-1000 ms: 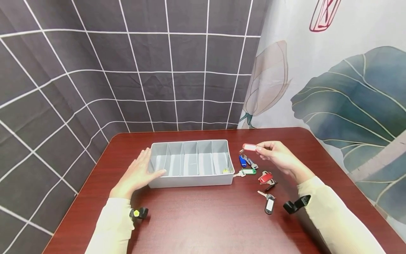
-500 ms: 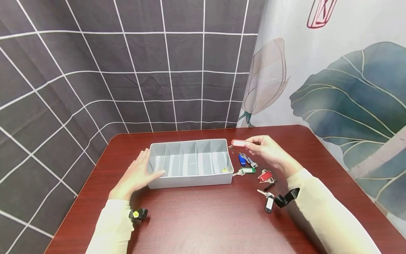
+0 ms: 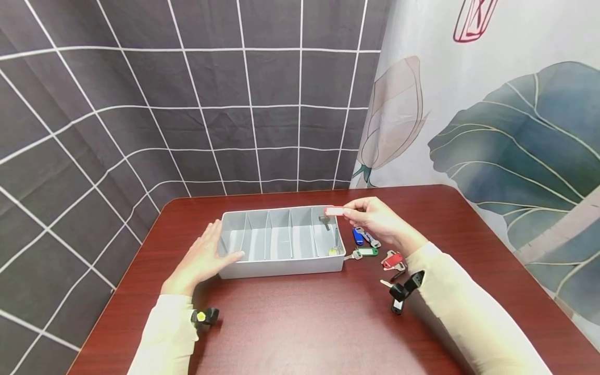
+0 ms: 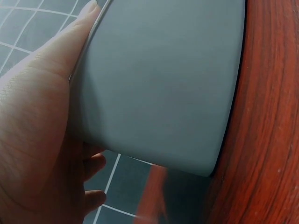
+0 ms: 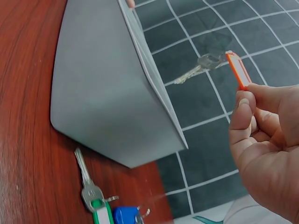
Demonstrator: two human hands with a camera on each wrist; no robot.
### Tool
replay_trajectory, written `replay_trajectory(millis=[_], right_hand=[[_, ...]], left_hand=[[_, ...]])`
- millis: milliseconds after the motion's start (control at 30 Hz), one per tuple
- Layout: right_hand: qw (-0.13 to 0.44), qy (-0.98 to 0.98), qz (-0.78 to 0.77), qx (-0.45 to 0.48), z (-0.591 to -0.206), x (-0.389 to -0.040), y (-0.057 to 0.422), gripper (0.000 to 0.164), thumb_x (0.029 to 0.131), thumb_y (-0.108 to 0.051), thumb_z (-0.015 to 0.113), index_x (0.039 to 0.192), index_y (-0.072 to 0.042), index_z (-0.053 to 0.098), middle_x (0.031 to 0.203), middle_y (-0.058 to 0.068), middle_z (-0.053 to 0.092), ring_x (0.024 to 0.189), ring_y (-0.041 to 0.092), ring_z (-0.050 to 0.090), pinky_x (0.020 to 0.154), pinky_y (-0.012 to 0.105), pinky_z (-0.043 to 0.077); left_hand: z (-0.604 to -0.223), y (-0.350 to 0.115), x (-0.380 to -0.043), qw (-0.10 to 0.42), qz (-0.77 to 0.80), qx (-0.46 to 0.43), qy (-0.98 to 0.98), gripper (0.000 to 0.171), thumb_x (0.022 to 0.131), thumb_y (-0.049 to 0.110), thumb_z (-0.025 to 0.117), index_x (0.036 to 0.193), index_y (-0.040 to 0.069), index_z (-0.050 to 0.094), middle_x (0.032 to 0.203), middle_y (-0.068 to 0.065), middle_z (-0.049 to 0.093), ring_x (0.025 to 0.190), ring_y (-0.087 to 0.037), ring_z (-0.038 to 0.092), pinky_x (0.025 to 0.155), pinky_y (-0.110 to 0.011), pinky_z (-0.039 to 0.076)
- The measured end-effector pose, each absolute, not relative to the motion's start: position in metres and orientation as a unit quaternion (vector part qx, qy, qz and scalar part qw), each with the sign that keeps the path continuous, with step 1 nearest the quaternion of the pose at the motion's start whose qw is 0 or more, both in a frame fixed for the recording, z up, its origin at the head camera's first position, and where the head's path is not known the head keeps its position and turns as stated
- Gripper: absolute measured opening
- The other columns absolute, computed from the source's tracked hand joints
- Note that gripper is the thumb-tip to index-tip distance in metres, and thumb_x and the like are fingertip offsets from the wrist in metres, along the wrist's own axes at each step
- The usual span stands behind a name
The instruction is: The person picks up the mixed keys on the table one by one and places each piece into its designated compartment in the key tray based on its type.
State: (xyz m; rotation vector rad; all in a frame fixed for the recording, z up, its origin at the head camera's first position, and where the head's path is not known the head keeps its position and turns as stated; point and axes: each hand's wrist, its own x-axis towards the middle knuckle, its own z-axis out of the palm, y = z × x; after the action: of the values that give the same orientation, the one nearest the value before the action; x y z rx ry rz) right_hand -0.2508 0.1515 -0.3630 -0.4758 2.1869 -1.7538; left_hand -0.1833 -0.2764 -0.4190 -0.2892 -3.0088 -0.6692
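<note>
Tag (image 3: 335, 211), red with white label, pinched by thumb and fingertips of right hand (image 3: 380, 219); located at right end of grey tray (image 3: 281, 268), over rightmost compartment's far corner. Tag's long axis runs left-right in head view, near level, ring end pointing left, away from hand. Key (image 5: 198, 69) hangs off that end, blade pointing down; right wrist view has it above the rim, clear of tray walls.

Left hand (image 3: 199, 255) rests on tray's left end: fingers extended along end wall, thumb spread apart from them, across near rim. Tray's long axis also left-right, five compartments; rightmost has a yellow item (image 3: 333, 251) near its front, details too small.

On table (image 3: 281, 323), right of tray: blue tag (image 3: 358, 236), long axis near-far; green tag (image 3: 368, 252), long axis left-right, its key pointing left at tray corner; second red tag (image 3: 394, 260) lying on keys; black tag (image 3: 397, 307), nearest the person, partly hidden by right wrist camera (image 3: 407, 286).
</note>
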Motion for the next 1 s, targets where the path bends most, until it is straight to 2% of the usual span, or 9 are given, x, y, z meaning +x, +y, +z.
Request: replay_trajectory(millis=[200,633,867,1000], right_hand=[[0.147,0.755,-0.611,-0.185,-0.367,-0.253,0.137,0.027,0.093,-0.009,0.063,0.107,0.015,0.062,0.078,0.008,0.058,0.065,0.011,0.053,0.061,0.021,0.049],[0.162,0.751,-0.610,-0.192,-0.376,-0.260,0.115,0.027,0.091,-0.007,0.064,0.103,0.017,0.061,0.072,-0.001,0.055,0.064,0.009,0.050,0.063,0.021,0.048],[0.164,0.759,-0.603,-0.186,-0.380,-0.262,0.106,0.019,0.091,-0.008,0.066,0.099,0.008,0.067,0.076,0.000,0.058,0.065,0.009,0.051,0.062,0.021,0.047],[0.174,0.759,-0.597,-0.194,-0.381,-0.262,0.102,0.018,0.089,-0.014,0.069,0.096,0.002,0.071,0.070,0.000,0.053,0.064,0.011,0.047,0.061,0.024,0.042]], left_hand=[[-0.420,-0.277,-0.183,0.021,-0.218,-0.093,-0.971,0.116,0.077,0.076,0.056,0.153,0.000,0.014,0.157,-0.021,0.018,0.145,-0.037,0.013,0.113,-0.056,0.018],[-0.421,-0.277,-0.182,0.028,-0.225,-0.090,-0.970,0.115,0.077,0.075,0.057,0.153,0.000,0.014,0.157,-0.021,0.018,0.144,-0.038,0.014,0.112,-0.057,0.018],[-0.422,-0.277,-0.182,0.031,-0.223,-0.093,-0.970,0.115,0.077,0.075,0.057,0.153,0.000,0.015,0.157,-0.020,0.019,0.144,-0.038,0.015,0.113,-0.056,0.019],[-0.422,-0.277,-0.182,0.033,-0.221,-0.094,-0.970,0.115,0.077,0.075,0.057,0.152,-0.001,0.015,0.157,-0.021,0.019,0.144,-0.038,0.015,0.113,-0.056,0.019]])
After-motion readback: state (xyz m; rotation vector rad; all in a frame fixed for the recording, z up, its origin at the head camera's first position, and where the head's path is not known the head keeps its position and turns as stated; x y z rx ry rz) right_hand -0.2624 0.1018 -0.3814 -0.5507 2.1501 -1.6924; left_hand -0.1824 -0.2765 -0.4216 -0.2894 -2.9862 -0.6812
